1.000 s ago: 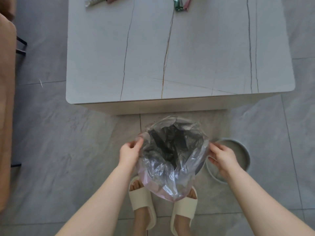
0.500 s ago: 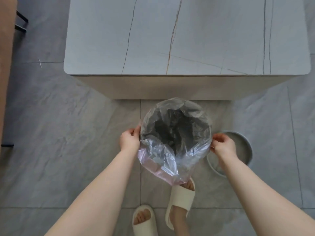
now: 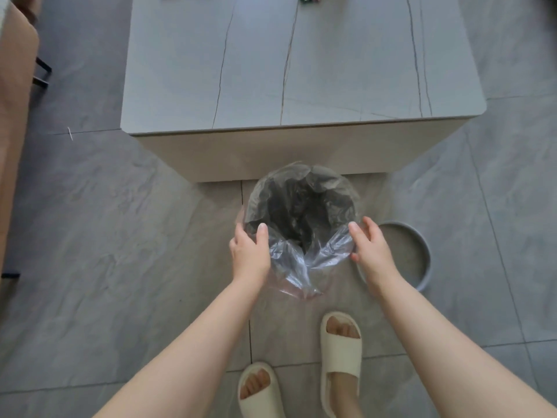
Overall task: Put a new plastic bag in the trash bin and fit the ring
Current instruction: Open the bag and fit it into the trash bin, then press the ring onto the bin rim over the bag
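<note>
**Clerk:** While both hands work the rim, log item one: clear, crinkled plastic bag (image 3: 304,236), lining the round trash bin (image 3: 328,173), which stands on the grey tiled floor (image 3: 120,236) just before the pale stone-topped table (image 3: 301,70). Far edge of film draped over the rim; near edge bunched, hanging loose outside the front.

**Checker:** Hands?

**Clerk:** Left hand (image 3: 250,251) on the near-left rim, thumb inside the mouth, fingers outside, pinched on the film. Right hand (image 3: 369,245) on the near-right rim, fingers spread flat against the bag; whether it grips the film, I cannot tell.

**Checker:** Item two?

**Clerk:** Grey round plastic ring (image 3: 419,260), flat on the floor just right of the bin, partly behind the right forearm. Untouched.

**Checker:** Step in hand?

**Clerk:** Bag fitting, by my judgement; roughly halfway. Ring not yet fitted.

**Checker:** Next move?

**Clerk:** Likely folding the slack near edge evenly over the rim, then the right hand reaching for the ring and pressing it level over the film. Thin plastic may slip inward if released unevenly.

**Checker:** Sundries?

**Clerk:** Cream slide sandals (image 3: 340,357), worn.
</note>
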Demonstrator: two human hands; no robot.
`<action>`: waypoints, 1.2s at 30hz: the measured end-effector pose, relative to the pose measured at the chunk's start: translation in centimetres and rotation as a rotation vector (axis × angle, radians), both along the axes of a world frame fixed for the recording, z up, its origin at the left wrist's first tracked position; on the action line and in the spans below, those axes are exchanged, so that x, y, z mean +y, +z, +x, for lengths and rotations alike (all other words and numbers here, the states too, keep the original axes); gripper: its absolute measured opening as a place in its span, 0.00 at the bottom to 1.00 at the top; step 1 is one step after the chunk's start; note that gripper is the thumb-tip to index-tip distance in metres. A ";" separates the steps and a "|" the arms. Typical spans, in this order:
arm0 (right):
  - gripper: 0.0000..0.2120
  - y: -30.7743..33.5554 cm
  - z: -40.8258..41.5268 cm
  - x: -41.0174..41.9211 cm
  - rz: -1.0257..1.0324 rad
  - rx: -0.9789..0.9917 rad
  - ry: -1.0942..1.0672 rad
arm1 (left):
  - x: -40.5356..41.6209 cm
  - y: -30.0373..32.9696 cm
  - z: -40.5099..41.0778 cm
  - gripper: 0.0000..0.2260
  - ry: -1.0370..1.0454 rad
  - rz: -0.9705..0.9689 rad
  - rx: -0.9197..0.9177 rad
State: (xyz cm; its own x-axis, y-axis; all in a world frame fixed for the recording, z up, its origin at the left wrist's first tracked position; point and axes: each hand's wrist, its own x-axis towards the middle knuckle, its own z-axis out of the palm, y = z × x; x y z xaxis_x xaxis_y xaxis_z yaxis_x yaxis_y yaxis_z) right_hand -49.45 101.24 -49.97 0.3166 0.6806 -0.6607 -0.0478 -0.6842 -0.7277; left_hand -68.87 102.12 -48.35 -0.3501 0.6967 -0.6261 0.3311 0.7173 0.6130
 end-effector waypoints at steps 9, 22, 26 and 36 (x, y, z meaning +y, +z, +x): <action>0.27 -3.7 1.6 1.8 0.080 0.107 0.043 | 3.1 -5.1 -1.4 0.30 -0.006 0.137 -0.181; 0.22 -7.5 3.7 6.8 0.234 0.033 0.184 | 7.8 -5.4 -0.7 0.29 -0.282 0.226 0.328; 0.22 -8.0 5.7 6.2 0.226 -0.040 0.156 | 6.9 -2.8 3.9 0.22 -0.334 0.608 0.497; 0.20 -10.8 19.0 0.7 0.155 -0.433 0.173 | 2.5 -6.7 23.5 0.24 -0.674 0.543 0.051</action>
